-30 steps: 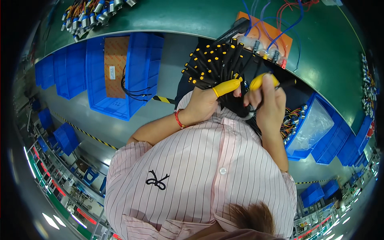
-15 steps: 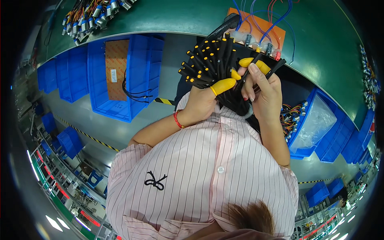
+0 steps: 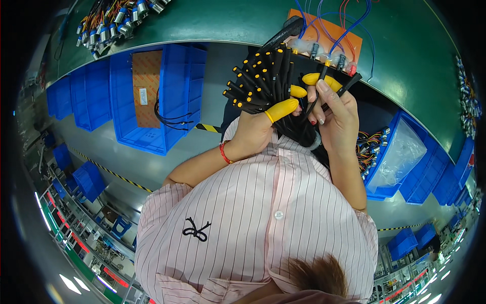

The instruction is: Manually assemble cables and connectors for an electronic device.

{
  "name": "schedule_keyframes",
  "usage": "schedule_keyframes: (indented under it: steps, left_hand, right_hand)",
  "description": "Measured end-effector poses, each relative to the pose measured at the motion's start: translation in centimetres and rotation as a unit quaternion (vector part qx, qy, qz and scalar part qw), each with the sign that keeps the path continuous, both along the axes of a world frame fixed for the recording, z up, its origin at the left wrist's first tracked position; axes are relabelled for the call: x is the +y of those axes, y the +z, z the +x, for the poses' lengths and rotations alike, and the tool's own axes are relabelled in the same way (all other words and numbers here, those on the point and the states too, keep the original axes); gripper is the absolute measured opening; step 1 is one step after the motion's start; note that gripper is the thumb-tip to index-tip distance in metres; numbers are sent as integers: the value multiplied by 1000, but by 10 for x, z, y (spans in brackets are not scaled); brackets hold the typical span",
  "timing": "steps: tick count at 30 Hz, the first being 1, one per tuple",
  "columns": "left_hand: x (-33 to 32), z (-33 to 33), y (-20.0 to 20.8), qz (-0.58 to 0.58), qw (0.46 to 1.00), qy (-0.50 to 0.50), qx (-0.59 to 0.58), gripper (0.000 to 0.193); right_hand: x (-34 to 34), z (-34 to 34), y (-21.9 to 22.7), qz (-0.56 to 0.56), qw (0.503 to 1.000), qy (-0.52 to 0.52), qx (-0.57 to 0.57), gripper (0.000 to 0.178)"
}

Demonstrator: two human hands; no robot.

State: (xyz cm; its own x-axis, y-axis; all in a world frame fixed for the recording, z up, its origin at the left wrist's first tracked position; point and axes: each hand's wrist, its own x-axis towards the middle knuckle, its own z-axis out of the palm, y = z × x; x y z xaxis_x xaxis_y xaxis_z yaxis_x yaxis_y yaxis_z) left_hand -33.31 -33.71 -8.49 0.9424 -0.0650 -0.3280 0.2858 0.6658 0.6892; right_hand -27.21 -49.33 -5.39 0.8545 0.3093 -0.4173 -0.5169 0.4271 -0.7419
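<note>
Holding that bundle of black cables [image 3: 267,85] snug just past the striped shirt [image 3: 243,197] is half the trick imo, and the left hand [image 3: 258,127] has its fingers [image 3: 282,110] wrapped round it, yellow-tipped ends fanned out to the far left. Right hand [image 3: 339,114] has its fingers pinched on a single black lead [image 3: 324,71] just right of the bundle, so I'd go light and keep it straight, as its far end points at the small yellow connector [image 3: 327,63] (can't tell if they're touching). Past that, watch the orange board [image 3: 356,43] on the worktop [image 3: 228,23], cuz snagging those blue wires [image 3: 350,32] would be a pain.
</note>
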Motion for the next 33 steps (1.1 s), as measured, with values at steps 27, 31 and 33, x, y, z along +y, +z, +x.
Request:
schedule_keyframes:
  steps: [27,31,33]
  left_hand:
    - [2,0,3,46,999,-11,-1,30]
    - [0,0,7,25,1000,4,12,21]
    - [1,0,6,18,1000,0,18,26]
  right_hand:
    - [-6,12,-2,155,981,-18,112,19]
    - [-7,13,-2,123,988,-18,90,18]
    - [-5,14,-2,108,990,-15,88,19]
